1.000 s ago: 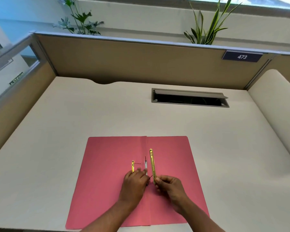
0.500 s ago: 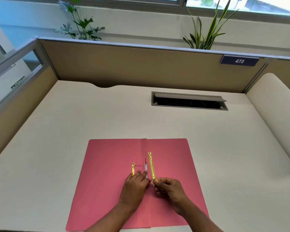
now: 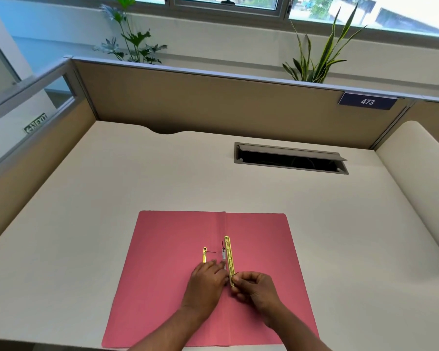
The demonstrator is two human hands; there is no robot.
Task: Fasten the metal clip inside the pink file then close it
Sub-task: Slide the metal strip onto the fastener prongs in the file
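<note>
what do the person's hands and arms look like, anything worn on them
Both forearms are bare as far as the frame shows: no sleeves, watch, bracelets or gloves. No rings show on the left hand or the right hand, though fine details are hard to make out.

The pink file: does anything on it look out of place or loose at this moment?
Yes. On the open pink file, a short gold clip piece lies alone left of the fold, apart from the long gold bar beside the fold. The right hand pinches the bar's near end; the left hand rests beside it.
</note>
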